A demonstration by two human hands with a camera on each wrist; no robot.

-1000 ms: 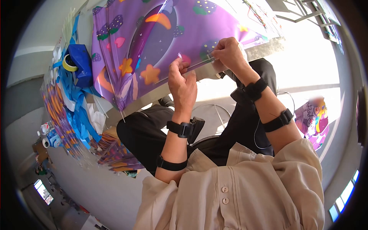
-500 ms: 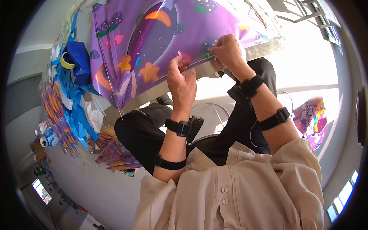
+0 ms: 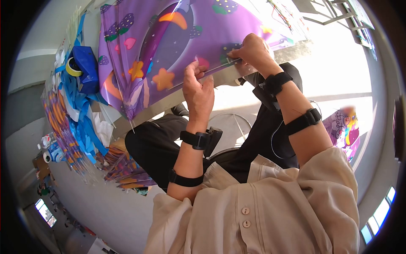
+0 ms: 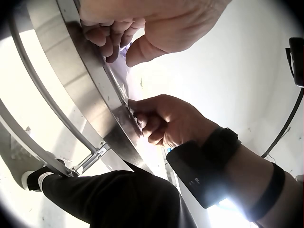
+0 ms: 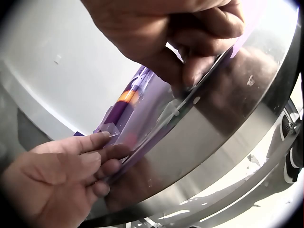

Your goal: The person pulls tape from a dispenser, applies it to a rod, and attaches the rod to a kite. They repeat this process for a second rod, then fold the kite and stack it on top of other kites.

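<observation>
A purple plastic kite, printed with stars and strawberries, lies over a metal table edge. Along its near border runs a thin rod. My right hand pinches this border between thumb and fingertips, beside a small strip of clear tape. To its left, my left hand touches the border with loosely bent fingers, palm turned up. Another small piece of clear tape sticks up from its index fingertip. The right fingers partly hide the pinched spot.
At the left stands a blue tape dispenser with a yellow roll, among blue strips and bundled printed kites. Dark-trousered knees are under the table edge. A colourful printed sheet lies at the right.
My right hand has shifted slightly up and left along the kite's border, its fingertips now lower against it. The left hand stays nearly in place, still with the tape on its fingertip.
</observation>
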